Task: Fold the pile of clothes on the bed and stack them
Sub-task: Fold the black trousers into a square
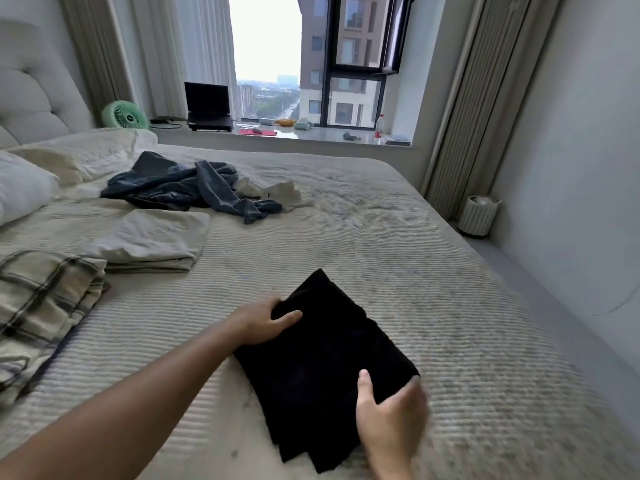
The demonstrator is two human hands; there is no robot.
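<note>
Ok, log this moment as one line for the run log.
stage: folding | left hand and right hand: gripping folded black cloth garment on bed | unfolded: blue denim pile

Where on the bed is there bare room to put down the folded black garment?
Bare bedspread lies right of the black garment, up to the bed's right edge, and beyond it toward the window. Another bare strip runs between the black garment and the folded white cloth. The left side is crowded: plaid garment, white cloth, and the unfolded denim pile.
</note>
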